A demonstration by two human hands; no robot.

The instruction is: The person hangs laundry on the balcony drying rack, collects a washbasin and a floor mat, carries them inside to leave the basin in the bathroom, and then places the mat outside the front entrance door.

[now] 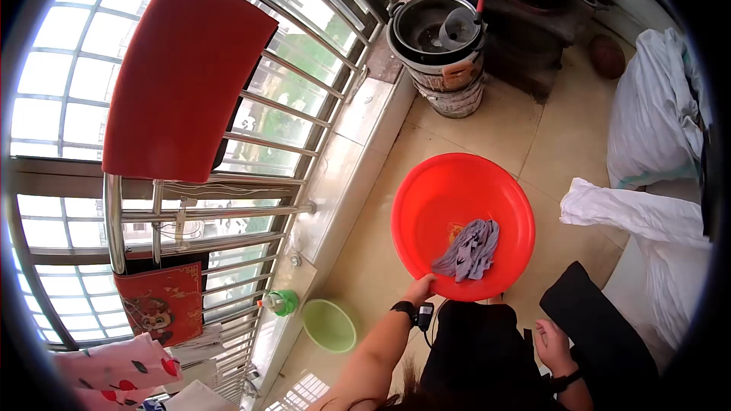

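Left hand (pixel 418 290): fingers clamped on rim of red basin (pixel 426 190), in front of person; 1 gray patterned cloth (pixel 470 250) inside. Right hand (pixel 554 348) low, can't tell finger closure. Red panel (pixel 171 301): cartoon print, details too small.

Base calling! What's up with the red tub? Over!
Left hand grips red tub by rim. Right hand off it, loosely curled. Grey patterned cloth inside. Nothing visibly blocking.

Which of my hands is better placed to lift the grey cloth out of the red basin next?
Probably your right hand: it looks free, apart from the red basin. Your left hand is nearer the grey cloth, but it holds the basin's rim, so it would have to let go first.
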